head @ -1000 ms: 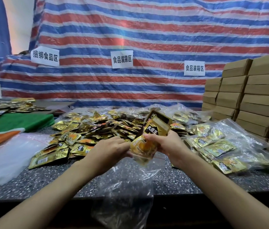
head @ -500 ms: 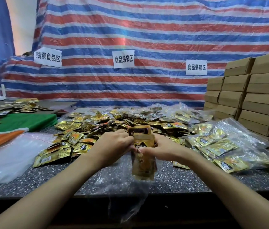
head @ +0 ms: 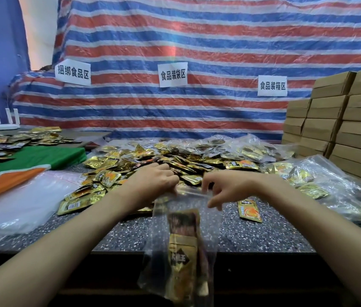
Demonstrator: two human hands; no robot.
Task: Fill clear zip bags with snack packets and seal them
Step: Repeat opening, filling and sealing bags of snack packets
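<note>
Beyond both hands, the speckled table carries a heap of gold snack packets, with filled bags right of the right hand. Below the hands hangs the clear zip bag, its top edge pinched between the left hand and the right. The packets inside are blurred.

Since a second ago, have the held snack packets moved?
Yes. The snack packets dropped down inside the clear zip bag, now hanging past the table's front edge.
</note>
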